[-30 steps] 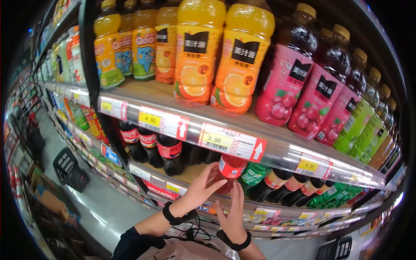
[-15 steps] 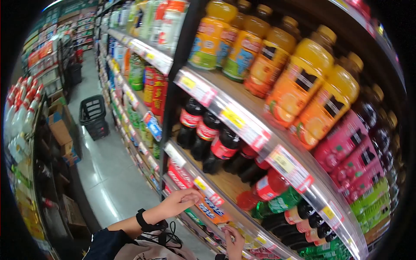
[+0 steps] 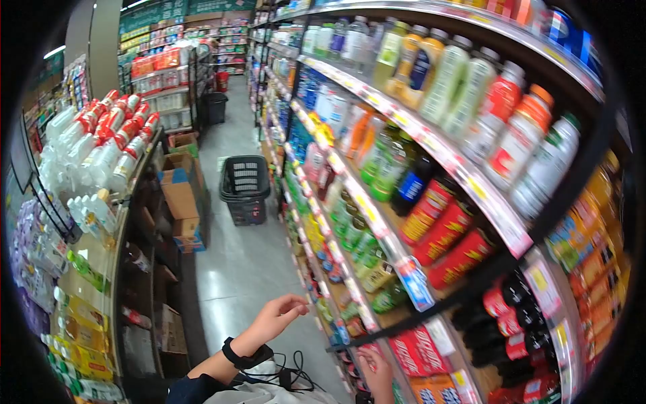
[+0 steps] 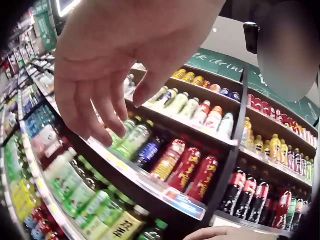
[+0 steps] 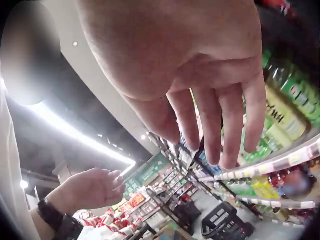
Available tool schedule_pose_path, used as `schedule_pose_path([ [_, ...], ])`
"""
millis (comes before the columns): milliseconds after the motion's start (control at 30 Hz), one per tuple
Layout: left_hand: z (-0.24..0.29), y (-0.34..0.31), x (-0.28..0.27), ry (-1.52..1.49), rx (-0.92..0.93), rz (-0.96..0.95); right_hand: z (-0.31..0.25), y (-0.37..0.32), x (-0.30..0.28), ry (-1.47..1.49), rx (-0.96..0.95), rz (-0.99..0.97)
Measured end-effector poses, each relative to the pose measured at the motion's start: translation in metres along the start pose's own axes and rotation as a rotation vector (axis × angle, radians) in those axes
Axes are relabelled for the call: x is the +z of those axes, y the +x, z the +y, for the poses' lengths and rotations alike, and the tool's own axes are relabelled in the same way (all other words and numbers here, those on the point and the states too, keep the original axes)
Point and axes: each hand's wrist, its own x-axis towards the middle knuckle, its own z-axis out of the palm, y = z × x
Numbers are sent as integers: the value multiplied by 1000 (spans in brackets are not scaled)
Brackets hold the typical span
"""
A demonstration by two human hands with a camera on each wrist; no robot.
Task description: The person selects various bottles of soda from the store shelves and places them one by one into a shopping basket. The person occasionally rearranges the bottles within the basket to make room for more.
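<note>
My left hand hangs in the air over the aisle floor with its fingers loosely bent and nothing in them. To its right, my right hand is low beside the shelf front, also holding nothing. In the right wrist view its relaxed fingers point downward, with green-labelled bottles behind them. The left wrist view shows the left palm and bent fingers in front of shelves of drinks. Closest to the right hand are red cola packs at the shelf's lower edge.
Black shopping baskets stand stacked on the aisle floor ahead. Drink shelves line the right side. On the left is a display table with bottles and red-capped packs. Cardboard boxes sit near its far end.
The hands have come away from the red-drink bottle they touched, which stays on its shelf. My view has swung left from the juice shelf toward the aisle.
</note>
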Motion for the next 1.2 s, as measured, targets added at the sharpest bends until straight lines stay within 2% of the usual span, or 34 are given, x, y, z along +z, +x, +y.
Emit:
schedule_pose_path([
  [33,3,3,-28,23,5,54,-6,25,21,21,0,-22],
  [67,6,7,-54,45,7,109,19,52,46,35,-108,-51],
  [100,6,10,-77,18,3,155,2,67,60,-46,-150,-120],
  [167,5,11,-117,-30,-25,233,-44,97,84,-290,-350,-195],
  [200,8,14,-133,-73,-38,265,-48,112,96,-188,-221,-252],
  [233,7,17,-147,-93,-32,288,-57,131,105,-227,-286,-267],
  [300,0,27,-172,-140,-10,335,-73,168,124,-181,-208,-283],
  [367,7,39,-193,-94,-43,396,-83,214,141,-285,-223,-320],
  [400,8,47,-204,-88,-51,417,-82,239,155,-220,-314,-329],
  [467,7,70,-230,-82,-47,457,-87,291,176,-172,-323,-350],
  [500,7,84,-244,-66,-54,478,-91,321,187,-188,-359,-352],
  [533,7,100,-259,-50,-58,498,-105,346,196,-177,-292,-387],
  [667,7,184,-319,-51,-46,589,-110,477,240,-163,-372,-356],
  [767,24,256,-362,-52,-26,657,-143,567,272,-239,-383,-353],
  [900,42,331,-412,-12,-30,746,-185,671,318,-423,-578,-343],
  [1067,38,395,-479,-45,-83,810,-203,762,378,-351,-618,-420],
  [1200,22,446,-549,-71,-131,845,-204,817,427,-468,-498,-543],
])
